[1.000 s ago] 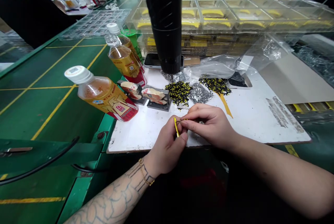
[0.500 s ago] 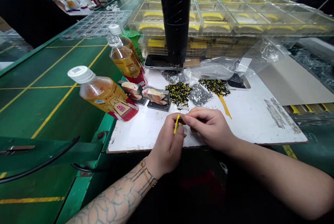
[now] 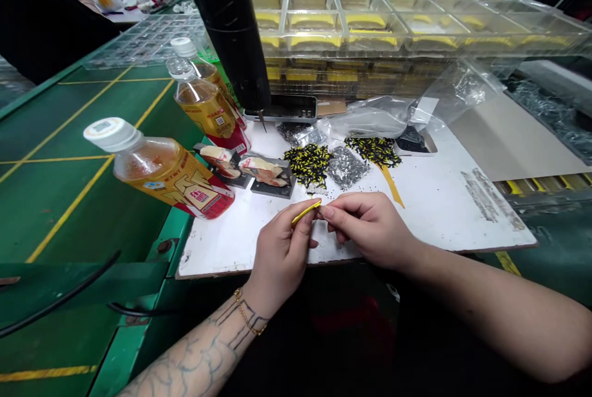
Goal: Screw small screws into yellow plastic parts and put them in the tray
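Observation:
My left hand pinches a thin yellow strip above the near edge of the white board. My right hand is closed, its fingertips meeting the strip's right end; what it holds there is too small to make out. Just beyond the hands lie two piles of small black-and-yellow parts and a heap of tiny grey metal pieces. A second yellow strip lies flat on the board.
A black electric screwdriver hangs over the board's far left. Three tea bottles stand or lie at left on the green bench. Wrapped snacks, a phone, plastic bags and stacked clear trays sit behind.
The yellow strip has turned from upright to nearly level in my left hand. The hanging screwdriver has swung to the left. My view shifted slightly.

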Demonstrator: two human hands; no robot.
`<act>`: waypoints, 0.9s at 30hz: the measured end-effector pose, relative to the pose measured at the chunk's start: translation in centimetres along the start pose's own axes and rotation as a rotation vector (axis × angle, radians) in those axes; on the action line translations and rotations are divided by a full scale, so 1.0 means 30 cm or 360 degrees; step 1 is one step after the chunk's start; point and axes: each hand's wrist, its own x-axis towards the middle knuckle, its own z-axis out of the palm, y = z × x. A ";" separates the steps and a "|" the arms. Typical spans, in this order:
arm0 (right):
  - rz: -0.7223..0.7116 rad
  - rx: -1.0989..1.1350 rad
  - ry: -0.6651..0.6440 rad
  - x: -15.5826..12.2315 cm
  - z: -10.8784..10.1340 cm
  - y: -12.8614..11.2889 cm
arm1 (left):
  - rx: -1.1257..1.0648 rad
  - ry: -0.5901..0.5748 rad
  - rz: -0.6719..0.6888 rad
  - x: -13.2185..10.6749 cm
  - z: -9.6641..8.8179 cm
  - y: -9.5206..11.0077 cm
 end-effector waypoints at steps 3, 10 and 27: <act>0.0042 0.0037 -0.0127 0.002 -0.013 -0.002 | 0.0111 -0.0067 0.0107 0.006 -0.005 -0.001; 0.0068 0.0174 -0.0200 0.014 -0.024 0.000 | -0.0103 -0.0089 0.0019 0.007 -0.014 -0.018; -0.0023 0.0157 -0.0267 0.018 -0.032 0.003 | -0.0435 -0.0224 -0.0007 0.004 -0.004 -0.008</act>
